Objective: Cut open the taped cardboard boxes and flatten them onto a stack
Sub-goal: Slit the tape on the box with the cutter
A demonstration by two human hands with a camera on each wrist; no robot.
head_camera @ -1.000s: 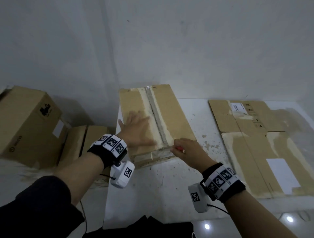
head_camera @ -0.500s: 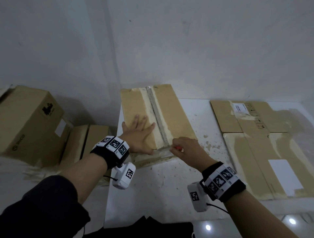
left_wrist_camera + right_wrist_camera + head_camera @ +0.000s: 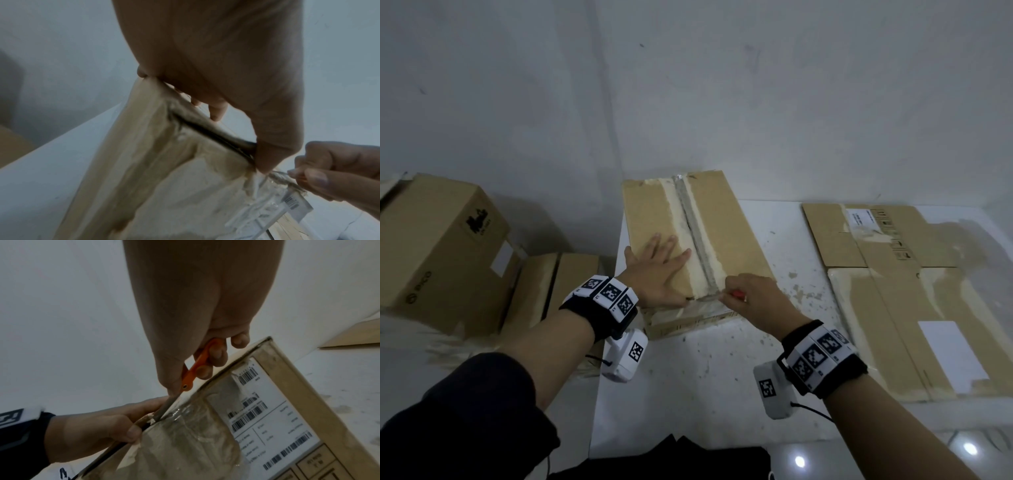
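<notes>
Left hand (image 3: 659, 270) lies flat on the box (image 3: 726, 233) mid-frame on the bench (image 3: 722, 370), right hand (image 3: 753, 298) grips the orange cutter (image 3: 197, 368) at the seam's near end, tape (image 3: 697, 236) running straight away toward the wall.

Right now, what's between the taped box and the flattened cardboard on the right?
Only bare white table, flecked with small scraps, separates the taped box from the flattened cardboard; the head view shows it.

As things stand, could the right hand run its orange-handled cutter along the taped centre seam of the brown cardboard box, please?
Probably yes: the right hand holds the orange-handled cutter at the seam's near end, and the left hand lies flat beside the seam on the box, not across it.
</notes>
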